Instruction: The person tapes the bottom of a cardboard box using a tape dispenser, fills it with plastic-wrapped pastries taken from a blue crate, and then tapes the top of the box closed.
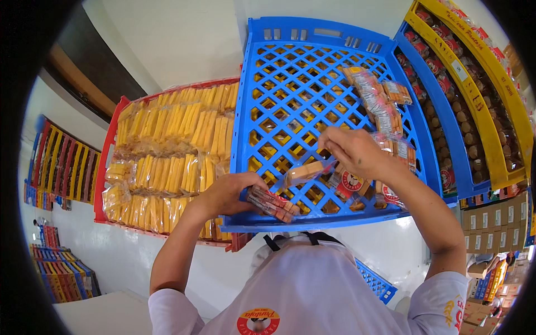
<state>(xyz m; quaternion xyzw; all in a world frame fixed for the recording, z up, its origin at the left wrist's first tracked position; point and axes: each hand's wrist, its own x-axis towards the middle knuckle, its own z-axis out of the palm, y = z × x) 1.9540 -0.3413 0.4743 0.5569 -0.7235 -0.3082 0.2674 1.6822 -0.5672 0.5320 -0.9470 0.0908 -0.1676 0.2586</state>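
Observation:
My left hand (228,194) grips a pair of clear-wrapped packs of baked sticks (274,204) at the near left corner of a blue plastic crate (322,31). Over the crate's lattice floor, my right hand (356,153) has curled fingers; whether they hold anything is unclear. Just below those fingers is a single wrapped pack (307,172), tilted and slightly blurred. Beside it, a pack with a round red label (351,180) lies partly under my right wrist. A row of overlapping wrapped packs (372,98) runs along the crate's right side.
To the left, a red crate (100,192) holds rows of bagged yellow sticks (180,121). Stacked yellow crates (494,167) of packaged goods rise at right, above cardboard boxes (494,222). A blue crate (374,278) rests on the floor behind me. More crates (63,163) stand far left.

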